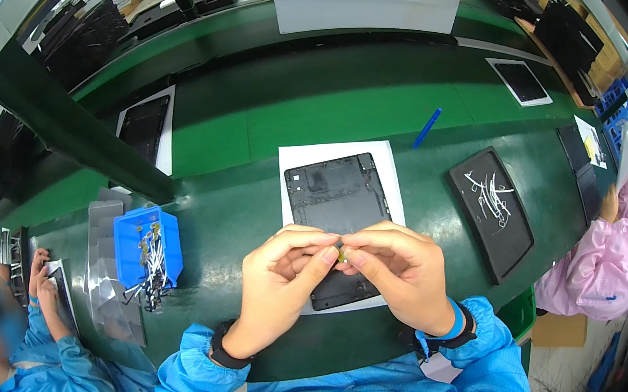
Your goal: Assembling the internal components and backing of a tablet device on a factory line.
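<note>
Close together over the workpiece, my left hand [280, 280] and my right hand [407, 276] meet at the fingertips. Both pinch a tiny yellow-green piece [342, 256]; the fingers cover most of it, so its exact kind is hidden. Beneath them lies a flat black device casing [340, 203], like a laptop or tablet shell, with small parts along its edges. My hands hide its lower middle. The casing rests on a white sheet [291, 159] on the green table [224, 224].
A blue bin [174, 238] of cables and small yellow parts stands left, beside grey plastic sheets [104, 248]. Right are a black tray [509, 251] with white cables and a blue pen [427, 128]. Co-workers sit at both sides; a green post [80, 124] rises left.
</note>
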`<state>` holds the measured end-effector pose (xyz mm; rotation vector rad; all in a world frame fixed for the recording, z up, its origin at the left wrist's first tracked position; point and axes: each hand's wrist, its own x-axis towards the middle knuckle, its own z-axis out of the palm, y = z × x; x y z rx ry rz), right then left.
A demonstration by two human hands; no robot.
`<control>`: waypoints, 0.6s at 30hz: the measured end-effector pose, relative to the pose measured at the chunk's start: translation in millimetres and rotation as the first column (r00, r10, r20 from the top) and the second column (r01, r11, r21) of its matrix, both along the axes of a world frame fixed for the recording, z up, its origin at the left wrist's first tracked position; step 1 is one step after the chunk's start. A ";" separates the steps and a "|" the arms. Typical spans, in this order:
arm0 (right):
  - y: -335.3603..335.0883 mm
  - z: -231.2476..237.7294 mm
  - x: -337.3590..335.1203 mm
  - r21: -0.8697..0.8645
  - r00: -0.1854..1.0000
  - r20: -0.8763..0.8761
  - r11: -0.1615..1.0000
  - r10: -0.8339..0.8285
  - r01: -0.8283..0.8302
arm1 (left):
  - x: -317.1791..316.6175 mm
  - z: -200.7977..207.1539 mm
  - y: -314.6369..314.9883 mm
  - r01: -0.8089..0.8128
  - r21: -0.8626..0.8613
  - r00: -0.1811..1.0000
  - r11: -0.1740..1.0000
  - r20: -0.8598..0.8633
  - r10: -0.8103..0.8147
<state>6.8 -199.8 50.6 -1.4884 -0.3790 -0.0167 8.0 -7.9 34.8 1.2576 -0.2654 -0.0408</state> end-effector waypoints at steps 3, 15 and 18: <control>3.7 -1.5 -2.3 0.008 0.997 0.022 0.997 -0.073 0.073 | 1.0 -5.6 -7.2 -0.060 -0.029 0.998 0.998 -0.007 0.060; 0.5 -13.7 -5.1 -0.010 0.977 0.043 0.977 -0.211 0.211 | 2.4 -16.8 -34.6 -0.158 -0.030 0.986 0.987 -0.063 0.156; -1.9 -12.7 -3.9 -0.053 0.971 0.061 0.970 -0.233 0.236 | 3.7 -17.9 -41.5 -0.135 -0.103 0.990 0.986 -0.057 0.129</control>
